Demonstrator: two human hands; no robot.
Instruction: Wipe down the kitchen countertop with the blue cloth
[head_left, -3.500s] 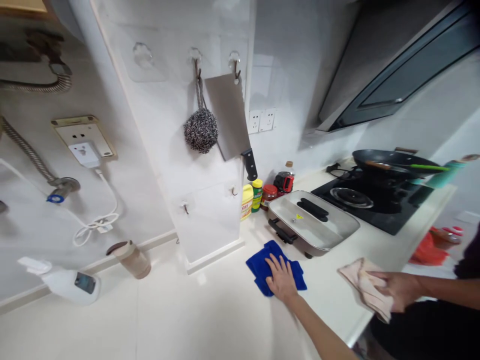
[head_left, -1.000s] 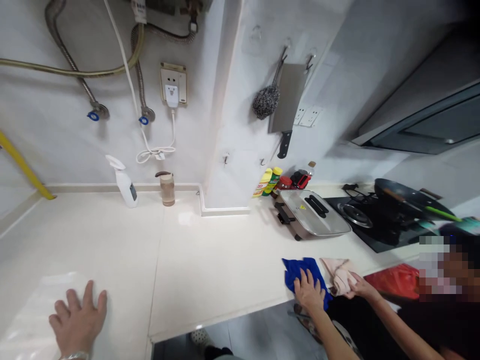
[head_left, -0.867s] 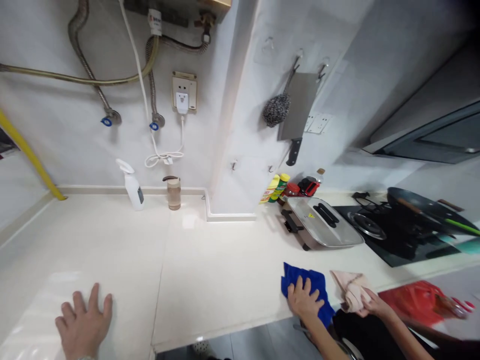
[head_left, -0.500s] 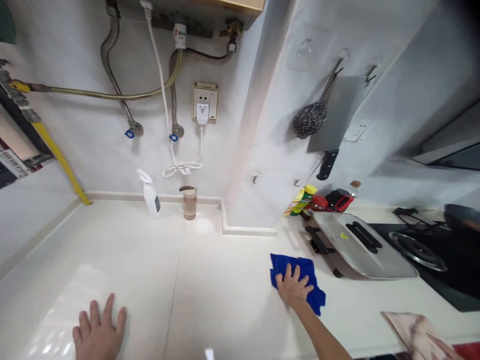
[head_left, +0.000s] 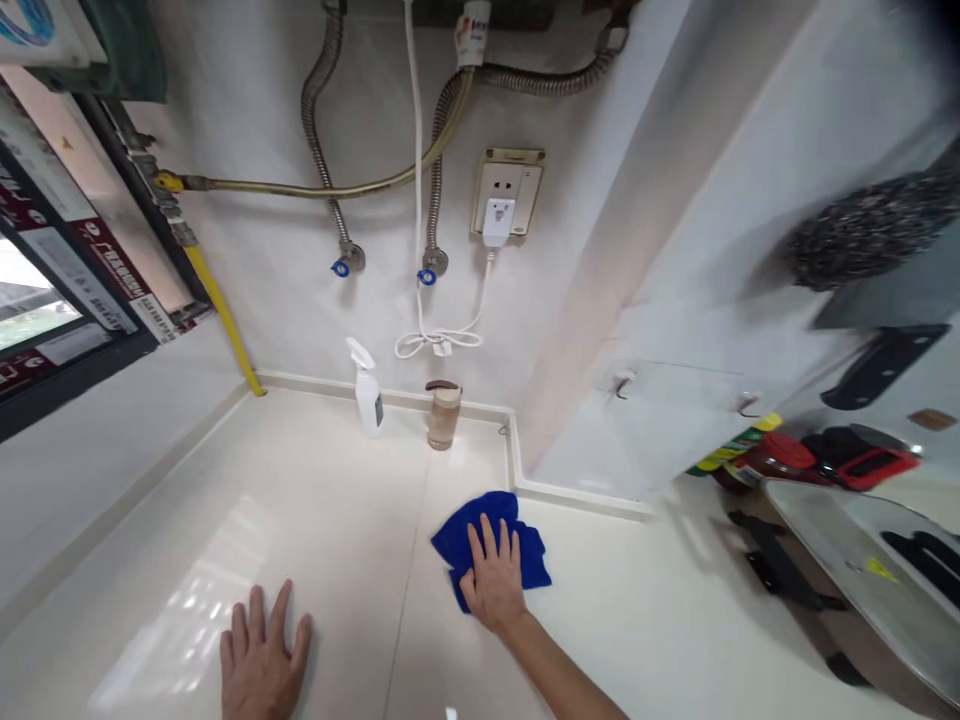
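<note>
My right hand (head_left: 495, 582) lies flat on a blue cloth (head_left: 459, 535), its fingers stretched out and pressing it against the white countertop (head_left: 360, 600). The cloth is spread out, rumpled at its edges, near the base of the wall corner. My left hand (head_left: 262, 650) rests palm down on the counter to the left, fingers spread, with nothing in it. Beyond both hands, a white spray bottle (head_left: 367, 390) and a clear brownish jar (head_left: 444, 415) with a dark curved piece on top stand by the back wall.
A lidded electric pan (head_left: 847, 560) stands at the right, with condiment bottles (head_left: 780, 455) behind it. A steel-wool scrubber (head_left: 862, 235) and a cleaver (head_left: 885, 365) hang on the projecting wall. A plugged-in white cable (head_left: 442, 345) and hoses (head_left: 322, 110) run down the back wall.
My right hand has slid the blue cloth leftward along the counter, to below the wall corner. The view has turned right-to-left and moved closer; my left hand stays flat on the counter.
</note>
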